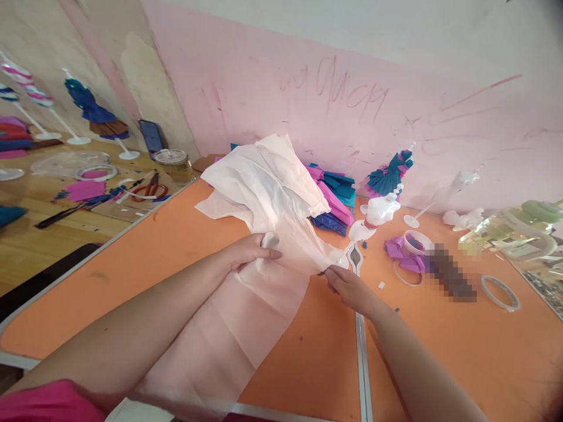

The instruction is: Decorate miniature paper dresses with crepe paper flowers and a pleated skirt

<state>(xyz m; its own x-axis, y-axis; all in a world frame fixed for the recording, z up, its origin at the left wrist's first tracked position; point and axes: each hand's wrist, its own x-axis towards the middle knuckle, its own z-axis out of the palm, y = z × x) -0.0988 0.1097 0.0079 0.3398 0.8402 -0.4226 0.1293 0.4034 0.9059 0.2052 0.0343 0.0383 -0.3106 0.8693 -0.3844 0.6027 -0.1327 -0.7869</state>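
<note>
Thin and creased, the white sheet (246,316) ran over the near edge of the orange desk (303,351) and spread, crumpled, across its middle. The left hand (257,249) had its grip closed on the sheet's middle; the right hand (345,284) pinched its right edge, near the metal seam (361,351). Bare desk lay on both sides. At right, a small bowl (408,237) held purple scraps. Farther back were folded coloured pieces (334,199) and, left, a lidded jar (172,164), contents unclear.
</note>
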